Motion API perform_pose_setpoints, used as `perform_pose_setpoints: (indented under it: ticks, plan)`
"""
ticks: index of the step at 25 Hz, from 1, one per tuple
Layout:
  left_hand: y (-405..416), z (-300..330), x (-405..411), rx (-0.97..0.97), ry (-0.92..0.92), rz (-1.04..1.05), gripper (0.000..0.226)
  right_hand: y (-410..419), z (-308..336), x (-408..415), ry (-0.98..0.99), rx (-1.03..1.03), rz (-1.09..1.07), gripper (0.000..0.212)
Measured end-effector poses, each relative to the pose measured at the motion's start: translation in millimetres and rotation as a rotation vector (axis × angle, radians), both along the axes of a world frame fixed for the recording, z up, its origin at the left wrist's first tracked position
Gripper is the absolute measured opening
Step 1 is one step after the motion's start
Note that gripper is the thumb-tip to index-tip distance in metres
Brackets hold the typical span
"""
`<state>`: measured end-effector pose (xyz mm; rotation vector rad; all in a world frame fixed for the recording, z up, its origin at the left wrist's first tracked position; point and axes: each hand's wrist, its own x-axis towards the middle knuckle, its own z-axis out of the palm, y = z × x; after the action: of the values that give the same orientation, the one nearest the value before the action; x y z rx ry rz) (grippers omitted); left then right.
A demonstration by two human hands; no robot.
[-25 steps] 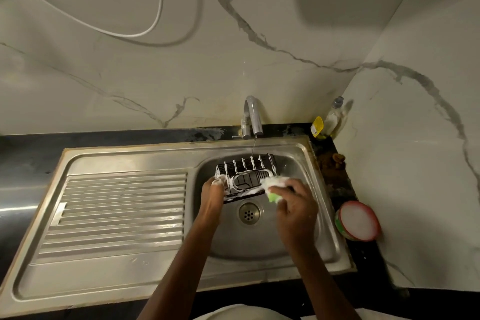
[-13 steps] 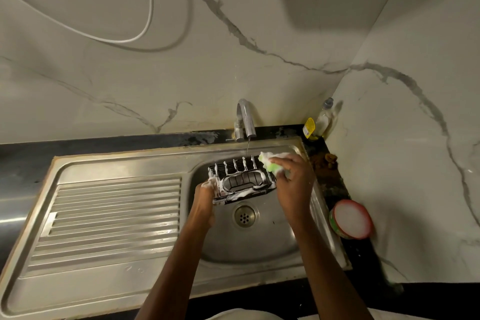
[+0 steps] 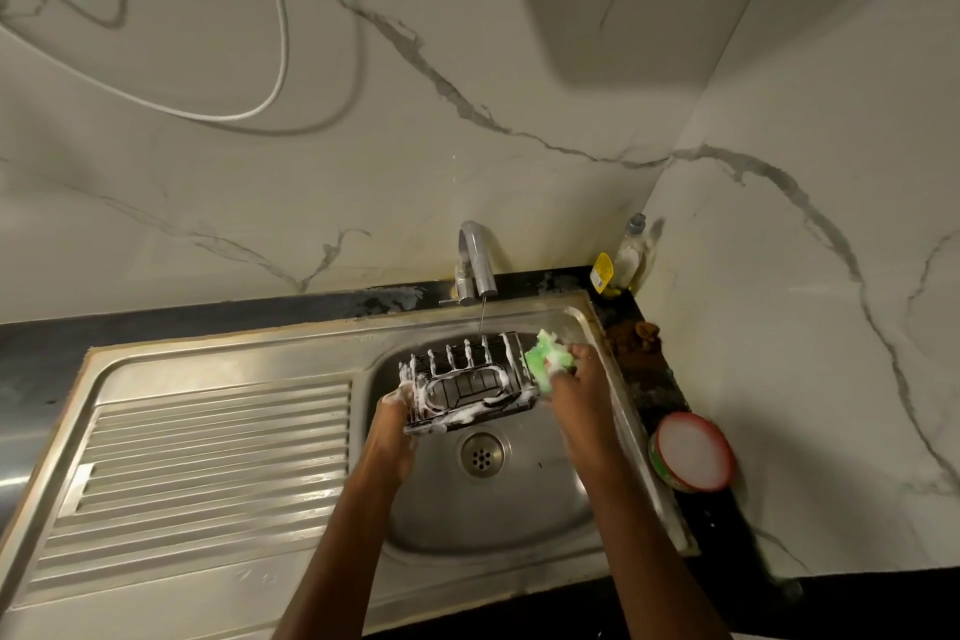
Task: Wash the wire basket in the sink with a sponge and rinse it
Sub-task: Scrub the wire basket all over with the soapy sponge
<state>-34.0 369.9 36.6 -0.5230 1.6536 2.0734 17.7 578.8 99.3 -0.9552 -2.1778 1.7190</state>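
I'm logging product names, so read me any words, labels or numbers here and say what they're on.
No text can be read.
Yellow label beside the bottle: print too small and blurred.
Round tub right of the sink: rim pattern blurred, no words legible.

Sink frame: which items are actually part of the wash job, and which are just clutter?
In use:
wire basket, soapy, held by left hand
green sponge, in right hand at the basket's right end
tap, thin stream running
sink

Lying about:
bottle in the corner
red-rimmed round tub on the counter
cables on the wall
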Motion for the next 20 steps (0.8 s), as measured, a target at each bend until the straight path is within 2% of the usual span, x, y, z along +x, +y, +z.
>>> perform_pose_setpoints:
  ticks: [1,3,7,10,13,16,20]
  plan:
    - [-2,-4,-3,0.053,-0.042,0.027,0.035,4,-1,-3,-0.035,-0.171,0.035,0.034]
    - [-6,-9,-8,0.141,-0.127,0.075,0.036,13,-1,-7,-0.069,-0.347,0.110,0.037]
    - [-12,-1,-11,0.267,-0.140,0.064,0.026,20,4,-16,-0.058,-0.442,0.140,0.028]
    - [-24,-10,-19,0.268,-0.175,0.043,0.029,24,5,-25,-0.066,-0.344,0.126,0.021]
    - [-5,6,-9,0.058,-0.078,-0.144,0.023,22,4,-27,-0.136,-0.177,0.178,0.023]
    - [26,24,5,-0.163,-0.087,-0.359,0.019,14,0,-24,-0.151,-0.071,0.241,0.025]
    - [41,22,9,-0.137,-0.133,-0.359,0.016,12,-1,-16,-0.113,-0.006,0.236,0.026]
